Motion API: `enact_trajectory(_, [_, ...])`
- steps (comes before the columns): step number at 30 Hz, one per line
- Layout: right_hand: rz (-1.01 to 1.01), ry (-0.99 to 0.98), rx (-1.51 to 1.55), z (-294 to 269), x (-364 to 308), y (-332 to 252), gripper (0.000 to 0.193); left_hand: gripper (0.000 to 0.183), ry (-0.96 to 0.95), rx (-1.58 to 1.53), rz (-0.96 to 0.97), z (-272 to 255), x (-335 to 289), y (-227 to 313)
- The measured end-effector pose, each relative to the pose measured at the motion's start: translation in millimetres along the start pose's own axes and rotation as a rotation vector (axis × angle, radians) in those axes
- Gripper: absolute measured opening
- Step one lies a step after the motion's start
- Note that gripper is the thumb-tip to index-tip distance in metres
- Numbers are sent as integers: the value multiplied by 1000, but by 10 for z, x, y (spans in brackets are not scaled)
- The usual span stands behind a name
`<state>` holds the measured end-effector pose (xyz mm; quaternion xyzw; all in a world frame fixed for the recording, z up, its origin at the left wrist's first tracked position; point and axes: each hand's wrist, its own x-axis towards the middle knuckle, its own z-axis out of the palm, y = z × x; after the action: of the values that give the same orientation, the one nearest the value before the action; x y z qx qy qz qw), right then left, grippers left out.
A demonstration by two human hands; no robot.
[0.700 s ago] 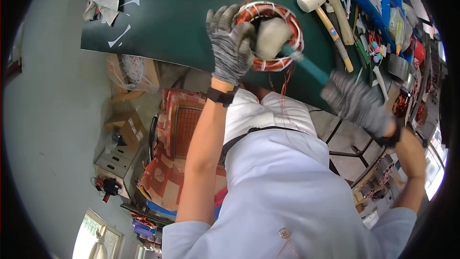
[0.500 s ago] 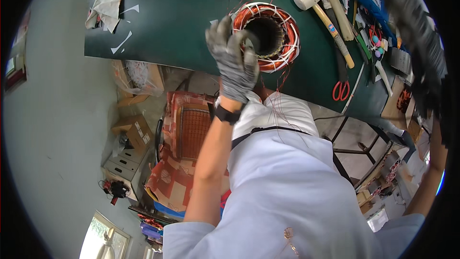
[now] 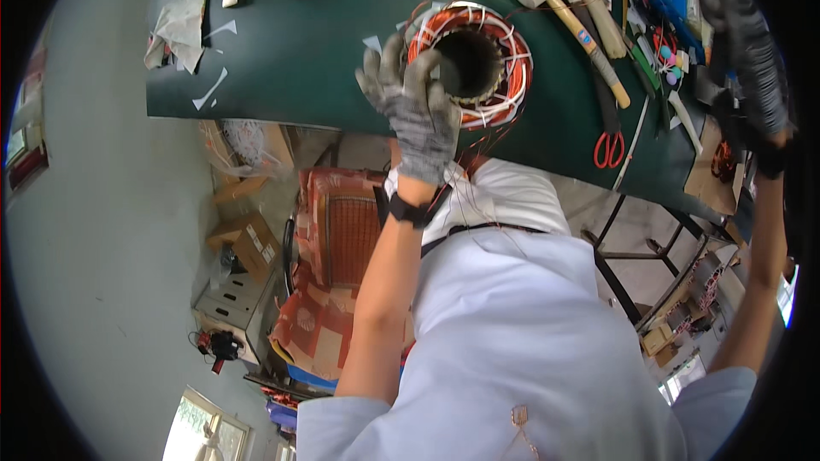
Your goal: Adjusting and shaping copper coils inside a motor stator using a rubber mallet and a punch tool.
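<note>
On bench (image 3: 290, 51): 1 stator (image 3: 515, 60), 1 mallet (image 3: 584, 37); L hand (image 3: 417, 111) prob. touching stator.

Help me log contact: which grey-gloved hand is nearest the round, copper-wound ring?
The left grey-gloved hand, at the left side of the ring; the right hand is well apart, near the picture's right edge.

A red patterned chair (image 3: 348, 226) stands near a cardboard box (image 3: 247, 245).

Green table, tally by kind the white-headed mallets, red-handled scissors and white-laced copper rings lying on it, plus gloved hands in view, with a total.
White-headed mallet: 1
Red-handled scissors: 1
White-laced copper ring: 1
Gloved hands: 2
Total: 5
</note>
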<state>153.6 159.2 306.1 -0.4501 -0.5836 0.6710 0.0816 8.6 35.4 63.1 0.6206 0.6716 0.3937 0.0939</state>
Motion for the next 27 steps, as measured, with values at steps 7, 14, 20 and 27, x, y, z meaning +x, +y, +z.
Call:
enact_trajectory(7, [158, -56, -702, -270, -649, 993, 36, 23, -204, 123, 149, -177, 388, -54])
enact_trajectory(14, [258, 316, -43, -124, -684, 1040, 45, 33, -189, 273, -8, -205, 54, 78])
enact_trajectory(20, [-62, 582, -666, 337, -1475, 2532, 45, 27, -250, 210, 72, -162, 174, 109])
enact_trajectory(27, [35, 744, -566, 507, -1584, 4078, 41, 30, -380, -282, -54, -134, 216, 26])
